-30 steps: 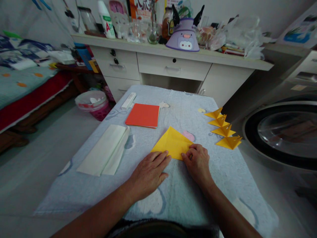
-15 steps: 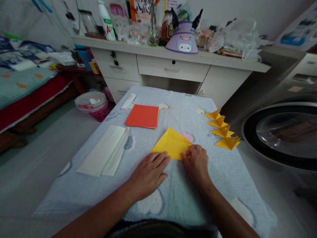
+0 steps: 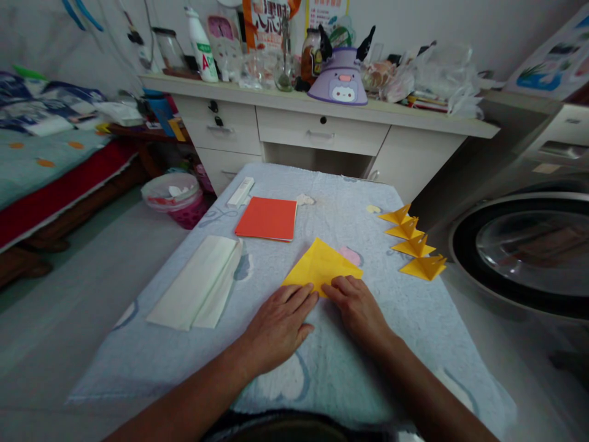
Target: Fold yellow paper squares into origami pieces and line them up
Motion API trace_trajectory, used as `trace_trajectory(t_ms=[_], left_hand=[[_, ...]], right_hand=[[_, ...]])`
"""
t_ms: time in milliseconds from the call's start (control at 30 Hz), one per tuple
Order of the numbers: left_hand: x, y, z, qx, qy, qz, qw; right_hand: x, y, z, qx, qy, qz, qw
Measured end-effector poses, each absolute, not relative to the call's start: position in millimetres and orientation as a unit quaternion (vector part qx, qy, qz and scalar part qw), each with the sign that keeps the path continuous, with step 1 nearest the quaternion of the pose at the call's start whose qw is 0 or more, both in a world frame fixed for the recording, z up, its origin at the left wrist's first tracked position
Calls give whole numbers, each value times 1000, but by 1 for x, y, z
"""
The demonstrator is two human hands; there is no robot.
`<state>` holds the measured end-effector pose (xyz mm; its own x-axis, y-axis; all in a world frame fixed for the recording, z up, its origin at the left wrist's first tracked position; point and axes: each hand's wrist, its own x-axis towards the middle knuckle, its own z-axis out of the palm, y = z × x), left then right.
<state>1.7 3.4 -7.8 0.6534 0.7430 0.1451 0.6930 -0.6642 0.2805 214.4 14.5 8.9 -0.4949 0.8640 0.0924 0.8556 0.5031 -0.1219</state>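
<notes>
A yellow sheet of origami paper (image 3: 319,261), folded with one corner pointing away from me, lies flat on the cloth-covered table. My left hand (image 3: 283,316) rests with its fingers stretched flat on the paper's near left edge. Along the near edge, just beside those fingertips, my right hand (image 3: 354,301) presses down with curled fingers, its thumb side on the paper. The part of the near edge under both hands is hidden. To the right, several folded yellow paper pieces (image 3: 423,267) with raised points stand in a row.
A stack of red paper (image 3: 267,218) lies beyond my left hand, with a small white box (image 3: 240,192) behind it. Folded white tissue (image 3: 196,282) is at the left. A cabinet (image 3: 322,126) borders the far side; a washing machine (image 3: 529,245) stands right.
My right hand has slid left along the paper's near edge, from the right corner to close beside my left hand. The right corner now shows. My left hand stays put on the paper.
</notes>
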Motion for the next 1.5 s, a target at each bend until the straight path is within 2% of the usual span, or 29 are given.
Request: trace_trajectory(t_ms=[233,400,800,1267,1367,1500], left_hand=[[0,3,-7,895,413,139,97],[-2,0,-3,892,432,127,51],[-5,-8,-2,877,468,111,5],[-9,-7,-6,874,479,80,-1],[-9,-7,-6,873,481,78,8],[-9,-7,-4,872,483,79,20]], right_hand=[[207,3,15,-463,-885,-48,-4],[192,1,18,-474,-877,-77,-33],[193,-11,19,-485,-867,-101,-48],[267,-47,4,-494,-848,-184,-58],[269,-44,15,-497,-850,-168,-54],[249,-31,36,-517,-852,-76,-15]])
